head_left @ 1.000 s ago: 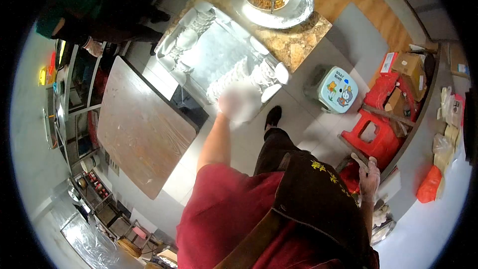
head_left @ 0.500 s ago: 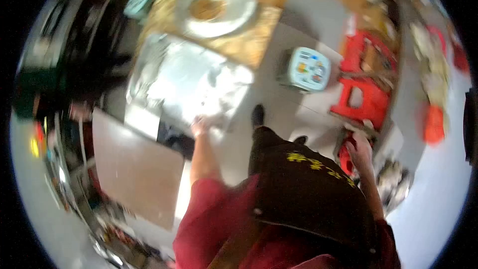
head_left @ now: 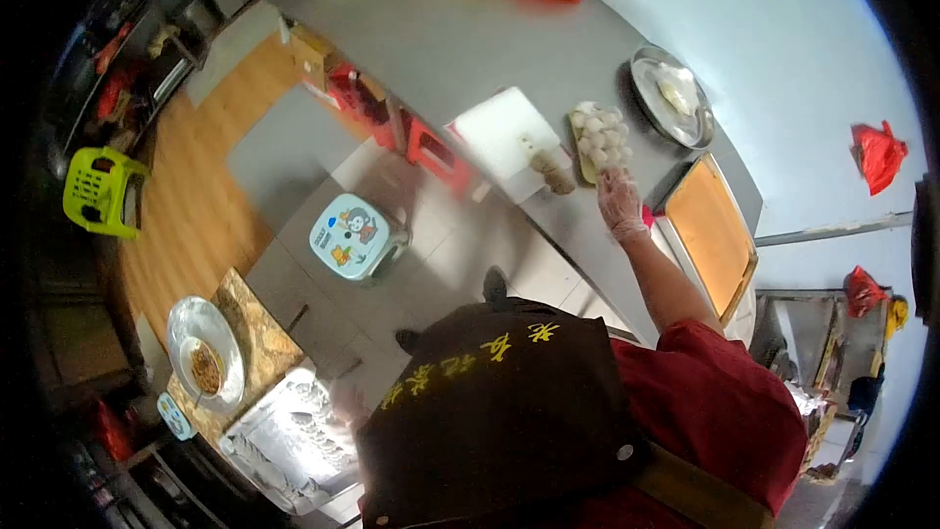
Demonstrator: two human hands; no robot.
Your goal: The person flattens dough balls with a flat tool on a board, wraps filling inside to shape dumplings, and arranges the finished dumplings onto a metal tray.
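Note:
My right hand [head_left: 622,204], in a clear plastic glove, reaches over the grey counter with its fingers stretched toward a small tray of white dough balls [head_left: 600,141]. The fingertips are at the near end of that tray; I cannot tell whether they touch it. Beside the balls lie a white board [head_left: 504,142] and a brownish clump [head_left: 554,172]. My left hand [head_left: 348,402] is a blur at the right edge of a metal tray [head_left: 257,460] holding several pale pieces, and the apron partly hides it.
A round metal pan [head_left: 641,88] and a wooden-looking tray [head_left: 715,235] stand along the counter [head_left: 470,39]. A blue stool [head_left: 351,235] is on the floor. A metal basin with a bowl [head_left: 186,318] sits on a patterned low table [head_left: 255,318]. Farther off is a green stool [head_left: 98,191].
The view has turned to the right, bringing the counter in front. My right hand has moved out over the counter to the dough balls. My left hand is still by the metal tray.

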